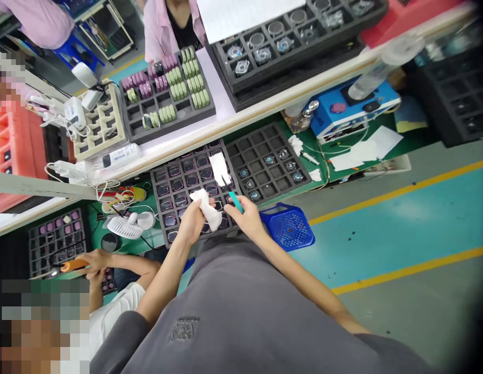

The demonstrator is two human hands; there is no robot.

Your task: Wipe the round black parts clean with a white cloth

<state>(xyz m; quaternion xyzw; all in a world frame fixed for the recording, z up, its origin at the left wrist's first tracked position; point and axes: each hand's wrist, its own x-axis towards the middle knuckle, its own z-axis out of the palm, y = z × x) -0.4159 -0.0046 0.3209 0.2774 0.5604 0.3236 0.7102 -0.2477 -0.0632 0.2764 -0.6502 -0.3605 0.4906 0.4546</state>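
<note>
Along the near side runs a green bench (pixel 376 123). On it, left, a large dark tray (pixel 157 200), cells holding dark rectangular pieces; just right, a smaller black tray (pixel 257 140) with scattered round pieces. Blue stool (pixel 290 228) nearer, right of the hands. Left hand (pixel 191 221) over the left tray; right hand (pixel 249 217) near that tray's right edge. Crumpled white cloth (pixel 208 210) clasped in left fingers. White glove-like piece (pixel 219 167) lies on the left tray, farther off. Slim teal tool (pixel 236 202) gripped by right hand, end pointing far and left.
</note>
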